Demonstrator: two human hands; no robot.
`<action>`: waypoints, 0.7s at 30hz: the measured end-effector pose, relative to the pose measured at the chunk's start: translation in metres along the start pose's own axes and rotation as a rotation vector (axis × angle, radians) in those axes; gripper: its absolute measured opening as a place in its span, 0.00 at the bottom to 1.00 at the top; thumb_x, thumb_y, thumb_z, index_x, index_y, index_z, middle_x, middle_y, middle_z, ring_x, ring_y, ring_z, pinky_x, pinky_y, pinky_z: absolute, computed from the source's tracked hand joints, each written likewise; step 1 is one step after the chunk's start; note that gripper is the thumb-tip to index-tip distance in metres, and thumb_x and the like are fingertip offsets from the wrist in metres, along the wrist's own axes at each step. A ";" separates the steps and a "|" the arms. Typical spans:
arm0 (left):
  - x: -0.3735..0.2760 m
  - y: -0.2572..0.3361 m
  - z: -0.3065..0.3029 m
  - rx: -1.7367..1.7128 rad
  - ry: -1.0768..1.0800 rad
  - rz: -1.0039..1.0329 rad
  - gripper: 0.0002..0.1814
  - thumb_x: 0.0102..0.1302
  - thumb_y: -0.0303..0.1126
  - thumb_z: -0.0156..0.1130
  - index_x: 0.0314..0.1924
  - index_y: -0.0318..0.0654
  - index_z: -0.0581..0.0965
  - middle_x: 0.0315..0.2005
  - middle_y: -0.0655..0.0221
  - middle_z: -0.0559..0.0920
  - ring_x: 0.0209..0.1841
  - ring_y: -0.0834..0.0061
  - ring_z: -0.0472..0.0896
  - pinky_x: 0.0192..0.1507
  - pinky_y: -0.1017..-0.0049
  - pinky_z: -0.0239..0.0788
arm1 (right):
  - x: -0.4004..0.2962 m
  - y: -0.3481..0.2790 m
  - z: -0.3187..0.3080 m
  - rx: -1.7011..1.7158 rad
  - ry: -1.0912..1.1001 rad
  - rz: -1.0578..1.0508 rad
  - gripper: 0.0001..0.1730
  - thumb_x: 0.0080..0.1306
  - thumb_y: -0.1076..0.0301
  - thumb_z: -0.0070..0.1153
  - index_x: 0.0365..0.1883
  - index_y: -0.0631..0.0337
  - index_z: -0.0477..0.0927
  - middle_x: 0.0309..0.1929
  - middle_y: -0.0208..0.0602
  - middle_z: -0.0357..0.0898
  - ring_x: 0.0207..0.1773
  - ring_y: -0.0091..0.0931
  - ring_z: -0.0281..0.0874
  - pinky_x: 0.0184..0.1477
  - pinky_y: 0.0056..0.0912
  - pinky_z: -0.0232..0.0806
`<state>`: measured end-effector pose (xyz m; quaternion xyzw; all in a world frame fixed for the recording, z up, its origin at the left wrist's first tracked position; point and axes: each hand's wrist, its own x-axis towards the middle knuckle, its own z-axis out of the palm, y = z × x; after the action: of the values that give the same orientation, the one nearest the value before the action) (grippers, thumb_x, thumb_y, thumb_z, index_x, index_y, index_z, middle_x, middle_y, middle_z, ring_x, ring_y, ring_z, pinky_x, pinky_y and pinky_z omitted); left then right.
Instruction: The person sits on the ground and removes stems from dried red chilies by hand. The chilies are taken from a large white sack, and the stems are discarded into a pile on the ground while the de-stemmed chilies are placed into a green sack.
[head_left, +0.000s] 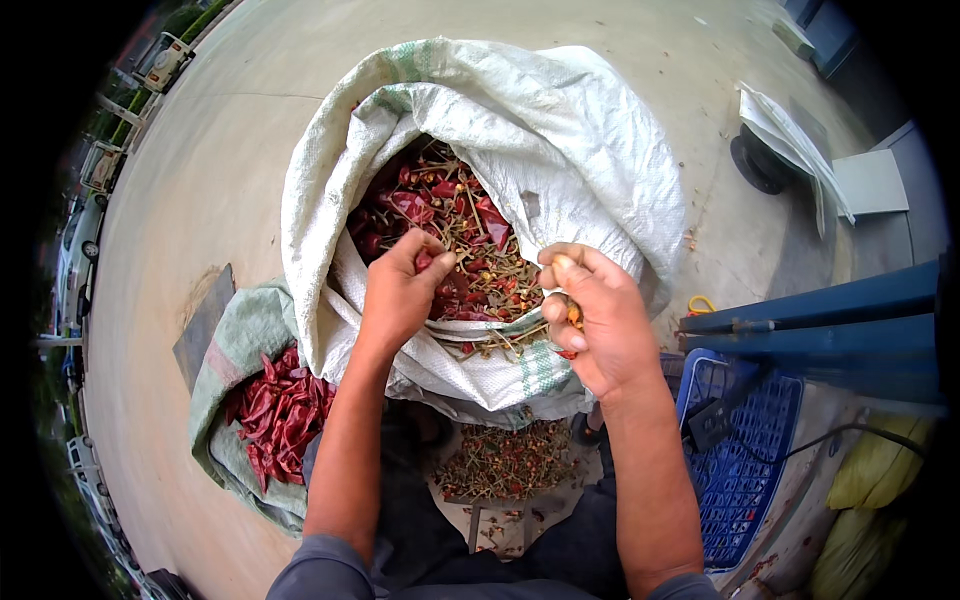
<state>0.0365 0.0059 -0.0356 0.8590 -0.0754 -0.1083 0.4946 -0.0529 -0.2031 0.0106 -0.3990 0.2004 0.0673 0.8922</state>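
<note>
Before me stands a white woven sack (600, 127) with its rim rolled back. Inside lie dried red chilies (409, 204) mixed with loose stems and caps (491, 281). Over the sack's left side, my left hand (405, 289) is closed, with a piece of red chili (424, 261) showing between thumb and fingers. My right hand (600, 319) is at the right rim, its fingers curled around yellowish-brown chili stem ends (574, 313). Thumb and forefinger of that hand are pinched together; whatever is between them is hidden.
At lower left, a green woven sack (244, 315) holds dried red chilies (281, 424). Chili stems (510, 461) are heaped on the ground between my legs. To the right are a blue plastic crate (739, 465), a blue metal beam (817, 330) and a black cable (847, 429).
</note>
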 end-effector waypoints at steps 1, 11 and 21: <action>-0.001 0.005 -0.004 -0.206 -0.001 -0.010 0.07 0.71 0.32 0.66 0.41 0.37 0.79 0.28 0.71 0.83 0.30 0.83 0.79 0.33 0.80 0.70 | -0.002 0.000 0.006 -0.061 0.040 -0.003 0.10 0.76 0.68 0.51 0.50 0.65 0.76 0.31 0.28 0.74 0.26 0.15 0.69 0.19 0.14 0.55; -0.025 0.031 0.002 -0.844 -0.178 -0.009 0.05 0.66 0.26 0.66 0.38 0.37 0.77 0.45 0.60 0.86 0.23 0.87 0.72 0.23 0.84 0.63 | 0.004 0.026 0.011 -0.407 0.033 -0.127 0.16 0.73 0.61 0.62 0.44 0.69 0.83 0.35 0.27 0.81 0.39 0.17 0.73 0.42 0.23 0.67; -0.030 0.034 -0.008 -0.527 -0.260 -0.015 0.16 0.70 0.29 0.64 0.56 0.32 0.80 0.47 0.66 0.85 0.51 0.77 0.82 0.57 0.72 0.75 | -0.003 0.026 0.024 -0.920 0.204 -0.443 0.11 0.65 0.68 0.68 0.38 0.68 0.84 0.28 0.35 0.84 0.32 0.18 0.78 0.35 0.27 0.71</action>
<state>0.0093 0.0024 0.0011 0.6804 -0.1009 -0.2368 0.6861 -0.0558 -0.1680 0.0085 -0.7873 0.1469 -0.0815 0.5933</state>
